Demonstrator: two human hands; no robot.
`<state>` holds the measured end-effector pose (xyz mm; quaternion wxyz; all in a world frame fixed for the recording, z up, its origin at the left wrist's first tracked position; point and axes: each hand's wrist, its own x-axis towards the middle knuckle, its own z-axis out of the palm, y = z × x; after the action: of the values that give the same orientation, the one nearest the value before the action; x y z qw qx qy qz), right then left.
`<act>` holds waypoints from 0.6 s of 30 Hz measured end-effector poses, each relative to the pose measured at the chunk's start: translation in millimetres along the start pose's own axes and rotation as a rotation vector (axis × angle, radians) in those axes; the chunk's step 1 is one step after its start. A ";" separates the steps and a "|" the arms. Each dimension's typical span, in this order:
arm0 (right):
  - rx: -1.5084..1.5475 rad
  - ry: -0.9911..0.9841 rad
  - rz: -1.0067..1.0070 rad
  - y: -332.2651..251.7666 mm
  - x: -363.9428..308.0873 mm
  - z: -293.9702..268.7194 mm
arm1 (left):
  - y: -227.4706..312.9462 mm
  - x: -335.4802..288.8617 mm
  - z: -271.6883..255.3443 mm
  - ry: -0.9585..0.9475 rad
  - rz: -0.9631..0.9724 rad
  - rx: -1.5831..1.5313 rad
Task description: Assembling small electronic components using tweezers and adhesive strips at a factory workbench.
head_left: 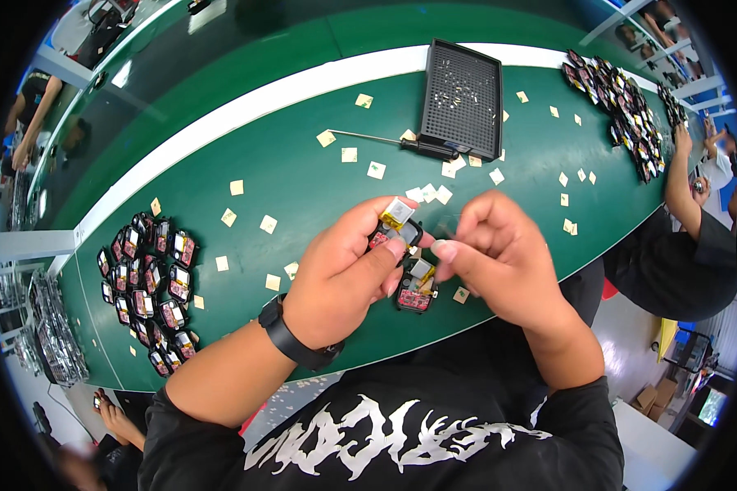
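My left hand grips a small black device housing with a red circuit board, its thumb pressed over it. A silver battery with yellow tape sticks up at the housing's far end. Close by on the right, my right hand has thumb and forefinger pinched together; what is between them, if anything, is too small to make out. Below both hands lies a second open housing with a red board and a battery, partly covered by my left fingers.
A black perforated tray holding small parts stands ahead, a screwdriver against its near edge. Pale paper squares are scattered over the green table. Similar housings crowd at left and far right. A co-worker sits at right.
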<state>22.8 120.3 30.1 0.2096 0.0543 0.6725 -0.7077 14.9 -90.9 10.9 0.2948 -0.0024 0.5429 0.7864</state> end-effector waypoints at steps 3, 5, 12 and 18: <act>-0.135 -0.034 -0.183 -0.7 6.4 -8.0 | -1.7 -2.6 -1.9 -0.017 0.029 0.219; -0.236 -0.042 -0.243 -6.1 9.7 -1.1 | -3.8 -2.2 -0.5 -0.033 0.094 0.372; -0.206 -0.022 -0.186 10.8 9.2 -0.6 | -11.1 -3.2 4.7 0.059 0.323 0.608; -0.264 -0.074 -0.223 7.2 1.2 2.0 | -13.8 -3.4 2.9 0.069 0.408 0.675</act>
<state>24.7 118.1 23.2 0.1598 -0.0749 0.7534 -0.6335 25.0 -86.7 1.5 0.0982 0.1763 0.7697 0.6056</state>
